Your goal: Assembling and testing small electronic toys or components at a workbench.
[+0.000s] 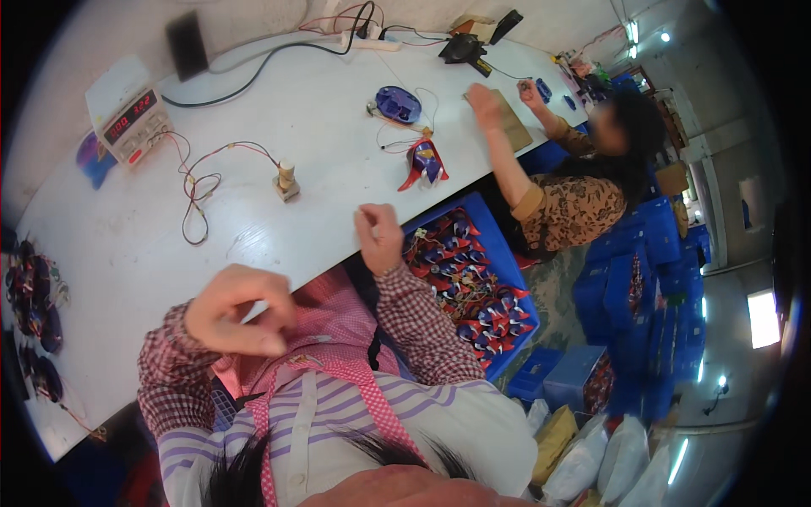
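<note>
My left hand (241, 308) hovers over my lap in front of the table edge. Its fingers curl toward the thumb, and the loop between them shows only the pink checked apron (329, 317) behind. At the table's front edge is my right hand (380, 241), its fingers bent and closed; whatever they may hold is hidden. Beyond it on the table lie a purple and red plastic shell (425, 164) and an oval purple shell (397, 105) with thin wires. A small block with a tan, wire-fed top (286, 182) stands left of them.
A power supply (135, 127) with red and black leads (203, 182) stands back left. Dark wired parts (34, 296) lie at the table's left end. Right of me, a blue bin (507, 279) holds many red and purple pieces. A co-worker (583, 186) works beyond it, near blue crates (642, 296).
</note>
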{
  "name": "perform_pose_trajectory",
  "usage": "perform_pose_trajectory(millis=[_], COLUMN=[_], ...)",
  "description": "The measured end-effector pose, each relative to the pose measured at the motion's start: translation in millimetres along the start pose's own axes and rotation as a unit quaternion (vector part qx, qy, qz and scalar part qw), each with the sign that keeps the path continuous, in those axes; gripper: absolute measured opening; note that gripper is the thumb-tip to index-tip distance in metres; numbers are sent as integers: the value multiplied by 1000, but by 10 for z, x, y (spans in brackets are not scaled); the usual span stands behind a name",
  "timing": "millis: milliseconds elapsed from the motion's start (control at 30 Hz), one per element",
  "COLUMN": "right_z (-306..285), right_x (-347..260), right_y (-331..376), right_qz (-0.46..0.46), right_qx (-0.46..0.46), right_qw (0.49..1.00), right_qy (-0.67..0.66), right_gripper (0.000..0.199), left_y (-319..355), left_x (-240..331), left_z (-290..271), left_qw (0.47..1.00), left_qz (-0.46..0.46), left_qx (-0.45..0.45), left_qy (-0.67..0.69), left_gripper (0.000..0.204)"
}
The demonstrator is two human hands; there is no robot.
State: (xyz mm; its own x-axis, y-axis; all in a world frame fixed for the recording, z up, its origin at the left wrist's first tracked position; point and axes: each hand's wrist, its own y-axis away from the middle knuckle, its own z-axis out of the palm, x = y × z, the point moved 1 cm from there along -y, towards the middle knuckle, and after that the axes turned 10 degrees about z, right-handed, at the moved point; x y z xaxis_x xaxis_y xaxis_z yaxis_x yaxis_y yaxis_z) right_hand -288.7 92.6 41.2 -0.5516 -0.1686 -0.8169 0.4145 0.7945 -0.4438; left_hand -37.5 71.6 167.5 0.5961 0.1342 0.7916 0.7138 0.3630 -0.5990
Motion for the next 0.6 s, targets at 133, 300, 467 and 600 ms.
perform_pose_trajectory(millis=[133, 300, 467, 600], right_z=[-388, -725, -729, -528], right_x=[129, 600, 564, 356], right_y=[-338, -959, -1052, -567], right_qz=[-54, -58, 171, 112], right_qx=[72, 119, -66, -95], right_qw=[989, 941, 889, 916], right_qy=[117, 311, 420, 374], right_gripper=[36, 72, 86, 88], left_y=[30, -109, -400, -510], left_x=[-462, -1057, -1553, -1770], left_z=[203, 400, 281, 266], left_qw=[979, 958, 942, 910], left_qz=[-195, -246, -253, -184], left_qx=[9, 93, 186, 288], left_qy=[-62, -112, -115, -233], left_gripper=[13, 19, 40, 61])
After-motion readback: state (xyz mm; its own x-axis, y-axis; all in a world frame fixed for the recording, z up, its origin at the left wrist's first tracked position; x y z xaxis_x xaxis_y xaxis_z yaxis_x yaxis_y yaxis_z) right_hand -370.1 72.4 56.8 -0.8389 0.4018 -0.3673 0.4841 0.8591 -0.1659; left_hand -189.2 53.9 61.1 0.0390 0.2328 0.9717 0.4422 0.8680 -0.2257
